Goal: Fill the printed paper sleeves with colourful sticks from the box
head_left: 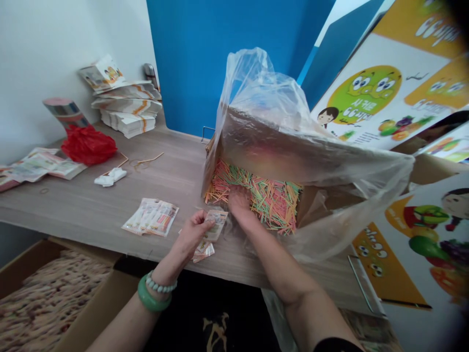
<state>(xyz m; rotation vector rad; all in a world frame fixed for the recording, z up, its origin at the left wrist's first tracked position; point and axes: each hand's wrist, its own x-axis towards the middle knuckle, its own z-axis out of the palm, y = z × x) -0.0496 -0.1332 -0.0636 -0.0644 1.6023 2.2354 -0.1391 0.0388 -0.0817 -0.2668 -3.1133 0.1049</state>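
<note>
My left hand [198,230] pinches a small clear packet [215,226] with a printed border, above the table's front edge. More small packets [203,251] lie just beneath it. My right hand [240,199] reaches into a plastic-lined box, its fingers among pink, green and orange sticks [276,200]; the fingertips are partly hidden there. The clear liner [359,166] spreads over the box's walls. Left of my left hand, several filled packets [151,216] lie overlapping on the table.
On the table [168,171] are a white crumpled tissue [110,177], a red bag [89,144] and stacked packaging [128,110]. A carton [98,293] stands below at the left. Printed cartons [366,98] stand at the right.
</note>
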